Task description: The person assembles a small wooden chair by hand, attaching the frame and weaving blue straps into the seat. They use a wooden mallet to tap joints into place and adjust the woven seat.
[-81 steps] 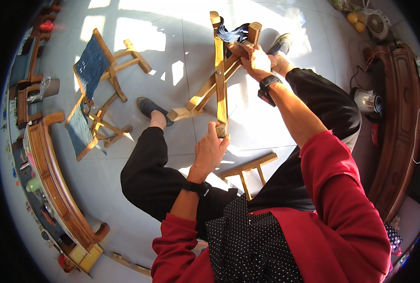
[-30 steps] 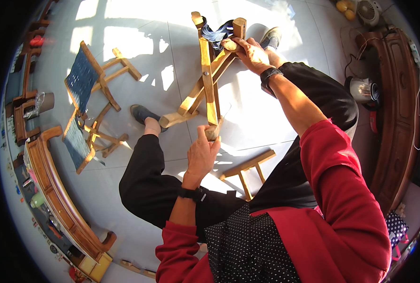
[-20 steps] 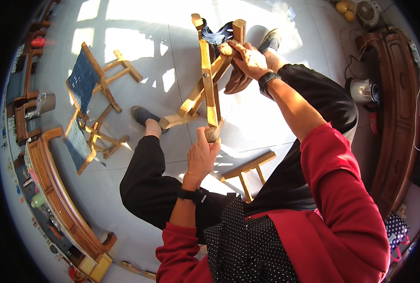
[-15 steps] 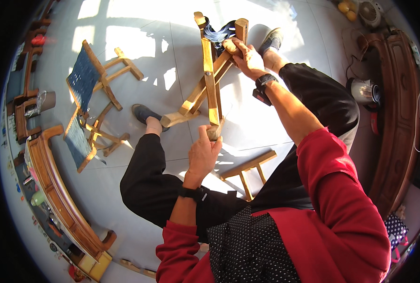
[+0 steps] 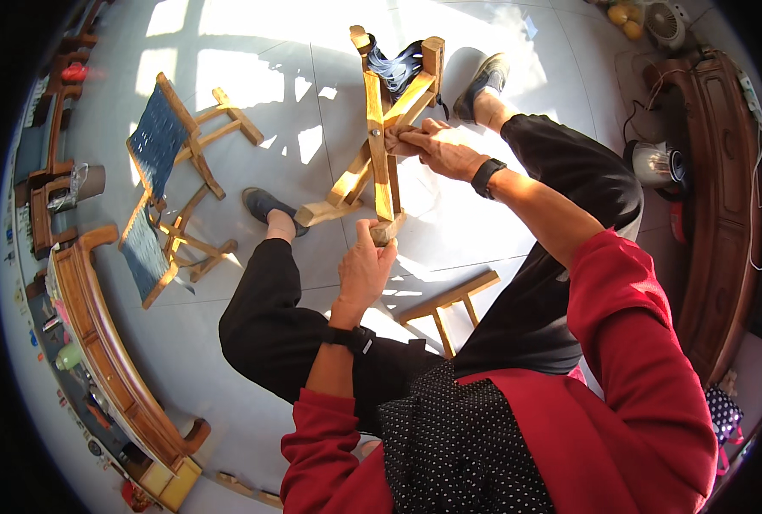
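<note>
Honey-coloured wood, that's what the person in the red top was working on: a folding stool frame (image 5: 375, 116), legs crossed at a bolt, sitting out between their feet with a bundle of blue cords (image 5: 395, 67) slung across its top. As for labels, the black strap (image 5: 351, 339) on the left wrist had a little pale mark, too tiny for me to read. Left hand (image 5: 365, 272) had thumb and fingers closed around the near end of the frame's bottom bar. Right hand (image 5: 449, 152) was half curled, fingertips pinching a brownish cloth (image 5: 404, 142) up against the frame, just beside the bolt. Hard to tell how tight, since the fingers overlapped. Another bit of wooden framing (image 5: 448, 297) showed between the thighs, and a blue-seated stool (image 5: 158, 137) stood off to the left with a second one (image 5: 146, 254) right by it.
</note>
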{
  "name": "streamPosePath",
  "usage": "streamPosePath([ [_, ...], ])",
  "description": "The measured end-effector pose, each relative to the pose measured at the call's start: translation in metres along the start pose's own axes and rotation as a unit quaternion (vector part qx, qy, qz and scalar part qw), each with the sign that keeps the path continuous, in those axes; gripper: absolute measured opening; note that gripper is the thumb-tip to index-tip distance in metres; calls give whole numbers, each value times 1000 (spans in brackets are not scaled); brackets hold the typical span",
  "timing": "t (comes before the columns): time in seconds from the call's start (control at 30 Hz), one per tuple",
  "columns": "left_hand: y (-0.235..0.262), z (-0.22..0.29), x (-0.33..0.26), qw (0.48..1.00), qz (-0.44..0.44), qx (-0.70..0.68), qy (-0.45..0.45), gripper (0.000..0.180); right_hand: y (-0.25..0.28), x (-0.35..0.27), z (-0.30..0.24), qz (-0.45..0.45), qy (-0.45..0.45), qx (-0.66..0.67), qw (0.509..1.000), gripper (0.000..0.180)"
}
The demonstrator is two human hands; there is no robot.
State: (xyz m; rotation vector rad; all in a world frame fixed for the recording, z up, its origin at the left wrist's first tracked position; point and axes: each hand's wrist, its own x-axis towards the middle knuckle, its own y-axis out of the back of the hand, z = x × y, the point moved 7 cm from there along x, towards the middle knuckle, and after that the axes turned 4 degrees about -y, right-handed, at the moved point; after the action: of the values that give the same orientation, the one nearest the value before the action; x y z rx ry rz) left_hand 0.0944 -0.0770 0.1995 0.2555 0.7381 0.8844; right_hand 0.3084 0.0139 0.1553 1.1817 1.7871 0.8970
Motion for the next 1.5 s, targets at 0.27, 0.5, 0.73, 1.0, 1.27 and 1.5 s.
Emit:
streamPosePath([
  [0.27, 4, -1, 0, 1000, -2, 1, 10, 41, 14, 27, 42, 83, -129, 18, 988, 62],
  [0.5, 37, -12, 5, 994, 56, 89, 20, 37, 10, 33, 49, 105, -114, 11, 988, 58],
  [0.73, 33, -15, 5, 994, 54, 88, 38, 37, 2, 31, 34, 84, -191, 109, 972, 56],
  [1.0, 6, 6, 2, 994, 16, 101, -25, 44, 3, 16, 29, 42, -220, 107, 969, 69],
  [1.27, -19, 26, 6, 996, 8, 69, -62, 47, 0, 19, 29, 45, -219, 112, 968, 69],
  [1.5, -23, 32, 9, 990, -11, 134, -41, 51, 17, 28, 36, 53, -180, 156, 970, 69],
])
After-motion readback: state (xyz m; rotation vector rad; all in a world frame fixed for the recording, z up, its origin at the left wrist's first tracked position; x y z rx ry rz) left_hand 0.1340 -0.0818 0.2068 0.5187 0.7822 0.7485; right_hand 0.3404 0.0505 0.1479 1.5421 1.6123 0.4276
